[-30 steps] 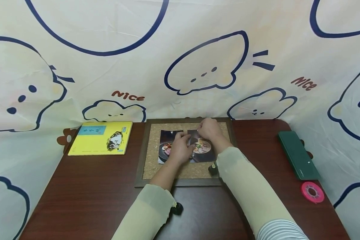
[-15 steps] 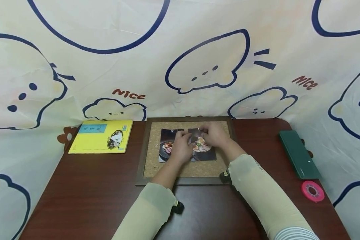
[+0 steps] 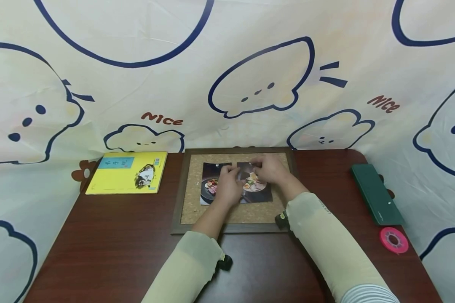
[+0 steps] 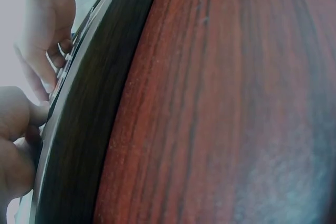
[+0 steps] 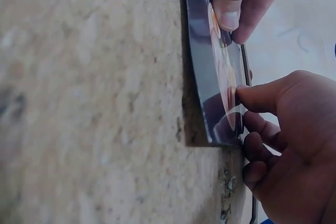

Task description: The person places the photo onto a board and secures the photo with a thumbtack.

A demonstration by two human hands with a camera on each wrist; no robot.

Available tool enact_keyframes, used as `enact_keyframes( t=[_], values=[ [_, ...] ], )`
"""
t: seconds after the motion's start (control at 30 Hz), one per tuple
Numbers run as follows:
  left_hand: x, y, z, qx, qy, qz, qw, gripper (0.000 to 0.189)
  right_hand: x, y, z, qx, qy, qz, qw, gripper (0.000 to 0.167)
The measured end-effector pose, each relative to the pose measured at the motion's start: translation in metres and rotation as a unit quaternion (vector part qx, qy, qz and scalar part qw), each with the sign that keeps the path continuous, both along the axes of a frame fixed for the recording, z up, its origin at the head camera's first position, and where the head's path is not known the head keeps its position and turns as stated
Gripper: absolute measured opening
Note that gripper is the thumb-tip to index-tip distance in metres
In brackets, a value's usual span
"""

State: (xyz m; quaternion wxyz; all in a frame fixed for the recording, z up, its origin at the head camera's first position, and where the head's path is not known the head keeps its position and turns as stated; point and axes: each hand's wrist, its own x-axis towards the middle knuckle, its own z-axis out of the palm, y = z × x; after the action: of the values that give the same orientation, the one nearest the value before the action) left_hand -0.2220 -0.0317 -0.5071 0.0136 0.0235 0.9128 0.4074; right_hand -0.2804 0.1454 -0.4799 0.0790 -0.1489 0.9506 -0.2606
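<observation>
Two food photos lie side by side on a framed corkboard (image 3: pixel 197 214). My left hand (image 3: pixel 229 185) rests over the gap between them, covering parts of both, its fingers touching the right photo (image 3: pixel 263 195). At that photo's upper part is my right hand (image 3: pixel 273 170). In the right wrist view its thumb (image 5: pixel 260 97) touches the photo's surface, while the other fingers bend by the edge; whether they pinch something small is hidden. The left photo (image 3: pixel 208 174) has a small pale pin head at its top. From the left wrist, both hands appear beyond the dark frame (image 4: pixel 100 98).
On the brown table (image 3: pixel 117 235) a yellow book (image 3: pixel 127 173) lies to the board's left. A green box (image 3: pixel 377 195) and a pink ring-shaped object (image 3: pixel 394 240) lie near the right edge. A printed cloth (image 3: pixel 250 50) hangs behind.
From a curled position at the top edge of the right photo, my right hand has drawn slightly back to the right and its fingers have loosened. My left hand stays in place.
</observation>
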Motion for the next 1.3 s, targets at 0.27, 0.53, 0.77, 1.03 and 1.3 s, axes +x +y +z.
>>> enact_keyframes(
  t=[0.27,0.53,0.77,1.03,1.3],
  values=[
    [0.001,-0.005,0.002,0.016,0.012,-0.006,0.9998,0.05,-0.001,-0.006,0.001,0.002,-0.017,-0.018,0.9997,0.035],
    [0.001,-0.008,0.001,0.068,0.007,-0.004,0.9976,0.053,0.006,-0.004,-0.006,-0.029,-0.002,-0.036,0.9989,0.04],
    [-0.002,-0.012,0.004,0.103,0.006,-0.006,0.9947,0.051,0.01,0.007,-0.01,-0.077,0.012,-0.044,0.996,0.049],
    [0.0,-0.023,0.013,0.128,0.014,-0.011,0.9917,0.051,0.014,0.015,-0.014,-0.129,0.004,-0.026,0.9913,0.053],
    [0.005,-0.037,0.018,0.101,0.05,-0.028,0.9933,0.048,0.028,0.026,-0.009,-0.137,0.014,-0.017,0.9903,0.052]
  ],
)
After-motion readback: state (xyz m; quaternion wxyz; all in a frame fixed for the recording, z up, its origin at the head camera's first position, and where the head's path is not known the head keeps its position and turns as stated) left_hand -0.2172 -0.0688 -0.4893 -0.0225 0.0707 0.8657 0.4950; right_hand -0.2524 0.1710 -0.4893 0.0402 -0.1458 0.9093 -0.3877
